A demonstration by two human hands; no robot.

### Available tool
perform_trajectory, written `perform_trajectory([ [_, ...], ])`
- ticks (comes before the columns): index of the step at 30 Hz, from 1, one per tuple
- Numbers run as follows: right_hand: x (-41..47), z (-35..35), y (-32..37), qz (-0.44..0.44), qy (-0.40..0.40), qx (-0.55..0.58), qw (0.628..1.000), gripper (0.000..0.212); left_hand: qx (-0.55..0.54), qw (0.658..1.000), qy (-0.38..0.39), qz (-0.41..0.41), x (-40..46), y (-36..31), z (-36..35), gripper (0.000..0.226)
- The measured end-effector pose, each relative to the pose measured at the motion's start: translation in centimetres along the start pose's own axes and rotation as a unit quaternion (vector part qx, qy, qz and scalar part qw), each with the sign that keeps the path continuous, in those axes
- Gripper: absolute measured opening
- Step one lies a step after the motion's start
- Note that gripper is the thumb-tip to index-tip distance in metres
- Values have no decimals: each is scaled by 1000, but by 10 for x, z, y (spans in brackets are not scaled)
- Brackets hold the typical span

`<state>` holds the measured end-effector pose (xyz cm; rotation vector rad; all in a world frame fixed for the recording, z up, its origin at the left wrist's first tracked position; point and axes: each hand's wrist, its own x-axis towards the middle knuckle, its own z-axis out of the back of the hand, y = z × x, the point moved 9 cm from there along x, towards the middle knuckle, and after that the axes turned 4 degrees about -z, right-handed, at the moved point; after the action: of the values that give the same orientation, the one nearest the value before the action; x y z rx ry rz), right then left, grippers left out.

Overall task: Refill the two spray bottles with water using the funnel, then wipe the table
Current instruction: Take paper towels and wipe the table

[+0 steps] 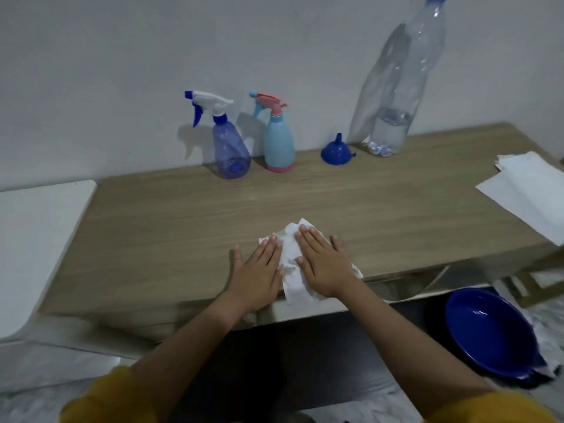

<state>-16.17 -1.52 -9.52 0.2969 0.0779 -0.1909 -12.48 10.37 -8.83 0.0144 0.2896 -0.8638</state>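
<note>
A crumpled white paper towel [290,254] lies on the wooden table [158,227] at its front edge. My left hand [259,270] and my right hand [323,264] press flat on it, fingers stretched out and side by side. At the back by the wall stand a clear blue spray bottle [229,145] with a white and blue trigger and a light blue spray bottle [278,141] with a pink trigger. A blue funnel [335,151] rests upside down to their right. A tall clear water bottle [396,96] holds a little water at its bottom.
White paper sheets [531,190] lie on the table's right end. A blue basin [491,331] sits on the floor below the table at right. A white surface [36,239] adjoins the table's left side. The wall runs close behind the bottles.
</note>
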Motion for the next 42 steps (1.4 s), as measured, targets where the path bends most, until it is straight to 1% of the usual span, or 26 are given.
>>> perform_trajectory([
  [7,-29,25,-105,-17,-6,-4,1000,79,6,1000,-6,-28,61,-102,2,59],
  [15,-59,43,-179,-40,-31,-4,999,76,16,998,10,-58,100,-182,7,59],
  [17,-63,49,-184,-35,-53,20,998,72,16,997,11,-68,104,-195,10,57],
  [19,-68,60,-196,-49,-95,94,990,58,-12,997,-9,-78,114,-210,16,57],
  [21,-73,75,-214,-80,-146,199,966,36,-85,992,-47,-80,125,-221,23,59],
  [22,-77,84,-225,-105,-175,243,948,29,-127,986,-68,-84,130,-226,28,59],
  [23,-81,92,-238,-139,-199,280,929,26,-166,979,-83,-90,138,-232,30,57],
  [25,-94,105,-261,-210,-229,358,880,24,-230,960,-112,-111,151,-246,38,46],
  [27,-108,119,-281,-252,-253,398,845,21,-279,943,-134,-123,160,-265,52,31],
  [30,-130,138,-310,-283,-300,434,801,25,-348,915,-147,-140,167,-296,72,15],
  [32,-152,149,-329,-303,-345,442,771,16,-393,893,-159,-152,173,-321,84,10],
  [34,-179,156,-349,-333,-386,423,749,11,-434,874,-154,-157,181,-349,88,7],
  [35,-194,158,-359,-347,-399,420,738,14,-457,863,-149,-156,186,-364,87,5],
  [37,-220,154,-382,-376,-406,440,707,17,-482,850,-144,-159,191,-398,85,8],
  [39,-244,145,-410,-398,-403,484,667,13,-484,845,-133,-186,192,-443,80,12],
  [42,-285,133,-465,-420,-417,531,607,11,-473,849,-83,-222,196,-519,61,12],
])
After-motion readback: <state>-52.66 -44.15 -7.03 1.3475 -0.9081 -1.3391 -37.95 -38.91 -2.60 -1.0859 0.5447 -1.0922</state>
